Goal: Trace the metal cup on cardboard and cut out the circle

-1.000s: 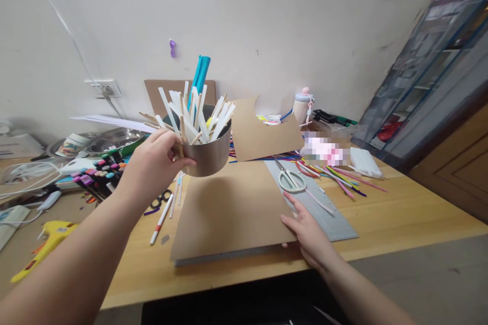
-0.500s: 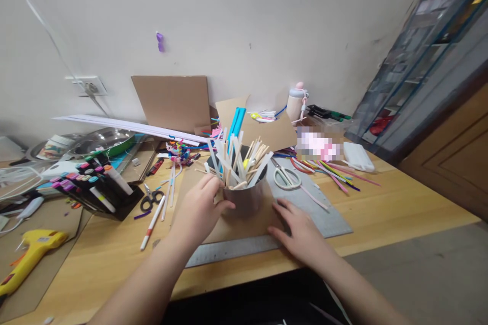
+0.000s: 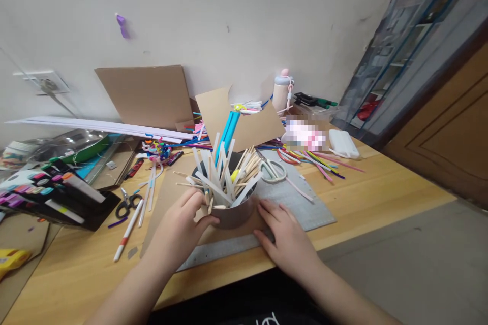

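A dark round pot point(image 3: 233, 217) stands in front of me, crammed with translucent glue sticks point(image 3: 218, 188), thin wooden sticks point(image 3: 249, 162) and a bright blue strip-like piece point(image 3: 227, 134). My left hand point(image 3: 186, 221) is closed on the pot's left rim, thumb along the outer wall and the other fingers partly hidden by the sticks. Close to the pot's right side, my right hand point(image 3: 280, 231) lies open and low, fingers spread over a brown cardboard sheet point(image 3: 163, 198) and the grey cutting mat point(image 3: 320, 216) beneath it.
Pale-handled scissors point(image 3: 272, 170) lie right of the pot, near colourful pipe cleaners point(image 3: 324, 165). To the left are small black scissors point(image 3: 127, 203), a white marker point(image 3: 128, 231) and a marker holder point(image 3: 101, 213). Cardboard point(image 3: 147, 96) leans on the wall; a bottle point(image 3: 282, 92) stands at the back.
The camera view has swung rightward, so most things sit farther left in the picture, and more of the pot's top shows. My left hand keeps its hold; my right hand stays beside the pot.
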Demonstrator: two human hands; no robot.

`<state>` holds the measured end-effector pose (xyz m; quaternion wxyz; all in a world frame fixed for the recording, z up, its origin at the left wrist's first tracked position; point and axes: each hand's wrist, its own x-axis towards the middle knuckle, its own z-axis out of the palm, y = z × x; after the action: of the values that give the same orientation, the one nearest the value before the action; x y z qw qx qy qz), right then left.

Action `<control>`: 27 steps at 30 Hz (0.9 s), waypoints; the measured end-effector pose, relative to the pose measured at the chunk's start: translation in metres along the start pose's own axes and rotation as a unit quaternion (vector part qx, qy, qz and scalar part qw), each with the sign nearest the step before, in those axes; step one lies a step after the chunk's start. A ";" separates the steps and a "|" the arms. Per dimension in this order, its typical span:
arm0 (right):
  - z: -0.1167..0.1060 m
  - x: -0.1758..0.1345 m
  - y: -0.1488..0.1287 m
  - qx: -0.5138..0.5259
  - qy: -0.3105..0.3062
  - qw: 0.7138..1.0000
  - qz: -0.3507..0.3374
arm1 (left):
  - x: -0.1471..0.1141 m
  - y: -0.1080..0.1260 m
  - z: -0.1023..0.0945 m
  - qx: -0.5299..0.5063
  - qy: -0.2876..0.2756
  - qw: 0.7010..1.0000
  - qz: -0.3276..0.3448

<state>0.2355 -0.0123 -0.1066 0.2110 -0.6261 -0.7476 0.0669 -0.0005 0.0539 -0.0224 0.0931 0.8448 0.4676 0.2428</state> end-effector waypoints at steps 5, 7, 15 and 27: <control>0.001 -0.001 0.000 0.002 0.007 1.000 -0.002 | -0.003 -0.006 0.003 0.000 0.019 0.999 0.032; 0.001 -0.001 0.001 0.004 0.008 1.000 -0.002 | -0.003 -0.007 0.004 -0.005 0.020 0.999 0.040; 0.002 -0.004 0.003 0.029 0.012 0.999 -0.010 | -0.011 -0.006 -0.003 -0.023 0.128 0.989 0.074; 0.003 -0.004 0.003 0.023 0.015 0.999 -0.024 | -0.008 -0.014 -0.004 -0.076 0.149 0.983 0.078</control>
<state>0.2373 -0.0148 -0.1113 0.2378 -0.6037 -0.7578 0.0694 -0.0170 0.0547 -0.0268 0.0672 0.8234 0.3895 0.4073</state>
